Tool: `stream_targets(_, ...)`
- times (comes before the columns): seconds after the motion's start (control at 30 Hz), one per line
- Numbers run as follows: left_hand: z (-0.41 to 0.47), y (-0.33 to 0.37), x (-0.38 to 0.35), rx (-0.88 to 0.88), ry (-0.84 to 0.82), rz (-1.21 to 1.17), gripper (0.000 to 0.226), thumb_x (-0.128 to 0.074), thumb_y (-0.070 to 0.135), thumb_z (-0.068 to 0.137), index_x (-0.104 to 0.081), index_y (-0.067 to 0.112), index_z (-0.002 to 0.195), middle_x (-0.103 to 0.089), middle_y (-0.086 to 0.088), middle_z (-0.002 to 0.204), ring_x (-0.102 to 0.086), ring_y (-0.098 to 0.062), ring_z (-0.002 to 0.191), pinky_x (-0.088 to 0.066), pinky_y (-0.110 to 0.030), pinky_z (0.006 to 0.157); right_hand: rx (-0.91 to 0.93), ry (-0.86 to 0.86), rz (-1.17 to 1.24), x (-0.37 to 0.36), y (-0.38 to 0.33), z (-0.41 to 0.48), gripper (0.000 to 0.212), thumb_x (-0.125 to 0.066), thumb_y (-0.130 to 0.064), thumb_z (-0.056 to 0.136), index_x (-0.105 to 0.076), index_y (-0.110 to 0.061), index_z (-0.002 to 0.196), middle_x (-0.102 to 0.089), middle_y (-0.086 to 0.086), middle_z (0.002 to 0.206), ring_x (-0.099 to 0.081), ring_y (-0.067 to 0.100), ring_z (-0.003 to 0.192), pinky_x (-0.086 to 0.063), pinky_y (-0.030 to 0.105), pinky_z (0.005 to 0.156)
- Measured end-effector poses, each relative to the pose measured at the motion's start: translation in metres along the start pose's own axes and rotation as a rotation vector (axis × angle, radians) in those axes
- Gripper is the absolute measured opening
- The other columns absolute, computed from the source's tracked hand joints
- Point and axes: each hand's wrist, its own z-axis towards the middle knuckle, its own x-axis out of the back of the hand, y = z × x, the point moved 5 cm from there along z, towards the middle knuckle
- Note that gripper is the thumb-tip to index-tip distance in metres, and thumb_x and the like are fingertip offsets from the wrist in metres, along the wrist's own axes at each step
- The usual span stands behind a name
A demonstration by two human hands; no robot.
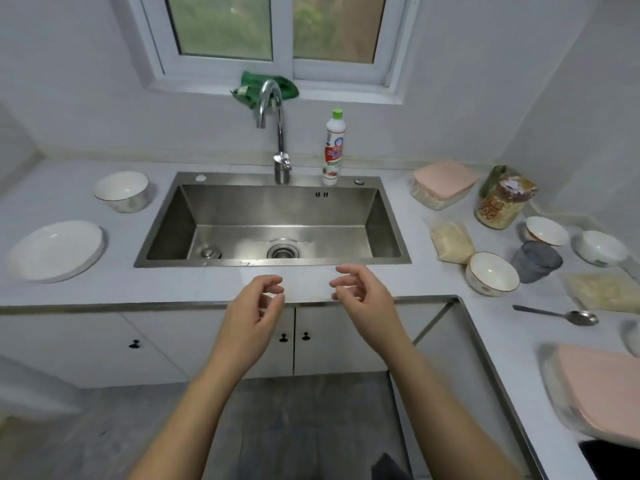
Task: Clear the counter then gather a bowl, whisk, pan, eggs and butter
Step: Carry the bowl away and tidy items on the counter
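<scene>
head view: a person stands at a white counter (173, 285) facing a steel sink (273, 216). the left hand (258, 306) and right hand (360, 296) hover above the counter's front edge, fingers loosely curled, holding nothing. clearing looks not yet begun. i judge it best to stack the crowded right side first, using both hands. counted: four bowls, one left bowl (122, 190) and three right bowls (491, 271); one plate (53, 251); two pink-lidded boxes (443, 187); two bags (452, 242); one jar (504, 197); one grey cup (535, 261); one spoon (557, 315). no whisk, pan, eggs or butter in sight.
</scene>
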Motion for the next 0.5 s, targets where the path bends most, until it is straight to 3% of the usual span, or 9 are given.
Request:
stream_targets(0.2, 0.046, -0.051, 0.070, -0.005, 0.019, 0.053, 0.022, -0.053, 0.019, 0.094, -0.056, 0.023, 0.116, -0.060, 0.018, 0.098, -0.055, 0.003, 0.087, -0.045, -0.009, 0.067, -0.006, -0.016, -0.008, -0.080, -0.017, 0.045, 0.028, -0.053, -0.008, 0.089, -0.058, -0.030, 0.105, -0.067, -0.008, 0.098, -0.064, 0.016, 0.090, -0.047, 0.013, 0.068)
stream_targets(0.33, 0.079, -0.091, 0.140, -0.051, -0.011, 0.116, 0.023, -0.054, 0.018, 0.094, -0.057, 0.016, 0.117, -0.061, 0.012, 0.097, -0.057, 0.000, 0.085, -0.044, -0.006, 0.065, -0.018, 0.042, 0.017, -0.154, -0.036, 0.070, 0.028, -0.054, -0.008, 0.088, -0.058, -0.033, 0.101, -0.068, -0.008, 0.097, -0.065, 0.015, 0.088, -0.049, 0.023, 0.075)
stream_targets(0.5, 0.123, -0.134, 0.230, -0.046, -0.003, 0.124, 0.019, -0.053, 0.017, 0.094, -0.057, 0.019, 0.113, -0.063, 0.007, 0.097, -0.058, -0.001, 0.087, -0.042, -0.007, 0.067, -0.065, 0.010, 0.062, -0.251, -0.058, 0.098, 0.028, -0.054, -0.007, 0.090, -0.058, -0.033, 0.102, -0.068, -0.006, 0.097, -0.066, 0.013, 0.086, -0.048, 0.021, 0.076)
